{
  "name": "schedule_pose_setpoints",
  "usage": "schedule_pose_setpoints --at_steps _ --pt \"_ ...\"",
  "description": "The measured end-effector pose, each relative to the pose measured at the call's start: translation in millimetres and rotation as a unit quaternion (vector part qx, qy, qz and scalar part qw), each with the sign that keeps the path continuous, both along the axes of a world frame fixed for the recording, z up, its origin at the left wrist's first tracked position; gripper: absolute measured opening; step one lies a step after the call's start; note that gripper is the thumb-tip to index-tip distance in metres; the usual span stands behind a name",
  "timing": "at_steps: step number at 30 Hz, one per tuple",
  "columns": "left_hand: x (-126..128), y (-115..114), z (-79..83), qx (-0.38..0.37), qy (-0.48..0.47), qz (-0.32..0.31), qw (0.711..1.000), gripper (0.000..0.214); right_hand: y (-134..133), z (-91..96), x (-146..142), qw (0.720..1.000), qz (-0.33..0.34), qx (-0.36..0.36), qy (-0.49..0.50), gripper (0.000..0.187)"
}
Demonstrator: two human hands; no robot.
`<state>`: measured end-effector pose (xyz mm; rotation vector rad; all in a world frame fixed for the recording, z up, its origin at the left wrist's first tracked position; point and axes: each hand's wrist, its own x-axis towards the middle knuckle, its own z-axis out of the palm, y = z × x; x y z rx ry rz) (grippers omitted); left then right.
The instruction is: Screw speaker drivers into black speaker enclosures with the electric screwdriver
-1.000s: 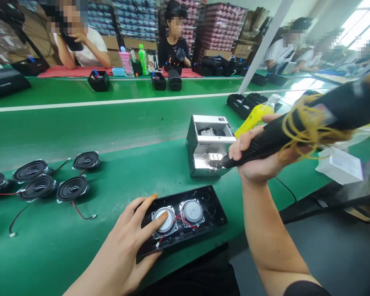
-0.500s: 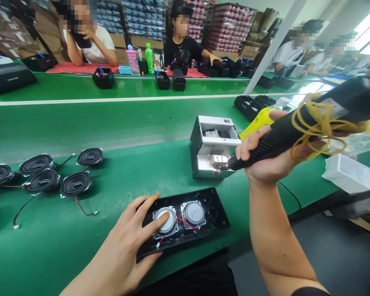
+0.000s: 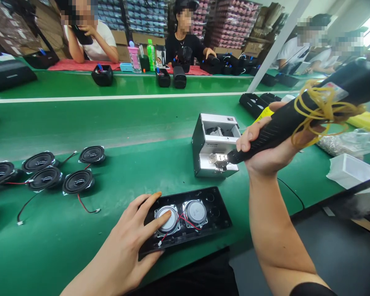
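Note:
A black speaker housing (image 3: 220, 222) lies on the bench in front of me. Two silver-backed speaker drivers (image 3: 195, 213) with red wires sit inside it. My left hand (image 3: 134, 236) grips the housing's left end, thumb along the near side and one finger resting on the left driver. In my right hand (image 3: 271, 144) is a black electric screwdriver (image 3: 273, 131) with yellow rubber bands wound round it, held slanting. Its tip is at the front outlet of a silver and black screw feeder (image 3: 216, 144); whether a screw is on the bit cannot be made out.
Several loose speaker drivers (image 3: 78, 181) with wires lie at the left of the green bench (image 3: 126, 123). To the right are a white plastic box (image 3: 353, 170) and a clear bag (image 3: 342, 144) of small parts. Several co-workers sit across the bench, near a slanted white post (image 3: 274, 49).
The view has shifted slightly. The screwdriver's tip stays at the screw feeder, its handle tilted a little differently. My left hand keeps its place on the housing.

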<state>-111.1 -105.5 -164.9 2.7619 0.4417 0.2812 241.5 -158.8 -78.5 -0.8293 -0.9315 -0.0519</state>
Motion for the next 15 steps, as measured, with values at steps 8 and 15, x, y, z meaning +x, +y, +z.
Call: schedule_pose_setpoints --at_steps 8,15 --pt "-7.8 3.0 7.9 -0.028 -0.008 -0.017 0.999 0.060 -2.9 0.2 -4.9 0.999 0.027 0.020 0.008 0.055" --pt "-21.6 2.1 0.1 -0.076 -0.012 0.000 0.997 0.049 -13.9 2.8 -15.4 0.997 0.046 -0.023 0.059 0.068"
